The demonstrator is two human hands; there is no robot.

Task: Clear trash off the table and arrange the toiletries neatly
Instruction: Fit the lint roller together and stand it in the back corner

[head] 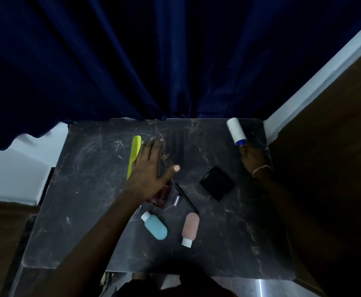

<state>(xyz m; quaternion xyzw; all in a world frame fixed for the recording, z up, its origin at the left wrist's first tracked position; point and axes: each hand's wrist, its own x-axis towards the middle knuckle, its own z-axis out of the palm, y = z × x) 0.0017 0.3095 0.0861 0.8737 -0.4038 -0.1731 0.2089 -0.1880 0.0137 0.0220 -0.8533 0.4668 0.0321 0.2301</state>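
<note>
A yellow-green comb (134, 154) lies on the dark marble table (89, 189) at the back left. My left hand (151, 168) is spread flat over the table beside it, fingers apart, its edge covering part of the comb. My right hand (252, 157) is at the back right, gripping the blue handle of a white lint roller (236, 129). A blue bottle (155, 226) and a pink bottle (190, 228), both white-capped, lie on their sides near the front. A dark red bottle (161, 197) is partly hidden under my left wrist.
A black square case (217, 182) sits at the middle right. A thin black pencil (186, 197) and a small silver cap (176, 200) lie in the middle. A dark blue curtain (154, 61) hangs behind the table. A wooden panel (336, 125) stands to the right.
</note>
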